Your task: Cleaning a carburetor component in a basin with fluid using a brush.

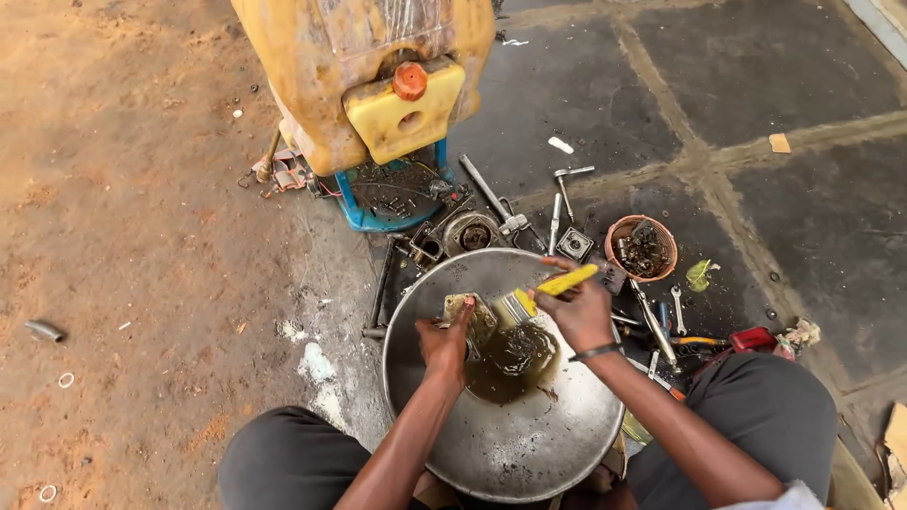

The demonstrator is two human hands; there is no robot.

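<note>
A wide round metal basin (529, 444) sits on the ground between my knees, with a pool of dark dirty liquid (515, 364) in its middle. My left hand (444, 345) holds a flat greasy metal part (472, 312) over the basin's far side. My right hand (581, 312) grips a yellow-handled paintbrush (548, 290), its bristles against that part.
A big yellow jerrycan (364, 66) with an orange cap stands on a blue crate (378, 212) just beyond the basin. Wrenches, sockets and engine parts (510, 217) lie around the basin's far rim. A small brown bowl (642, 247) of parts sits at the right. Bare dirt lies to the left.
</note>
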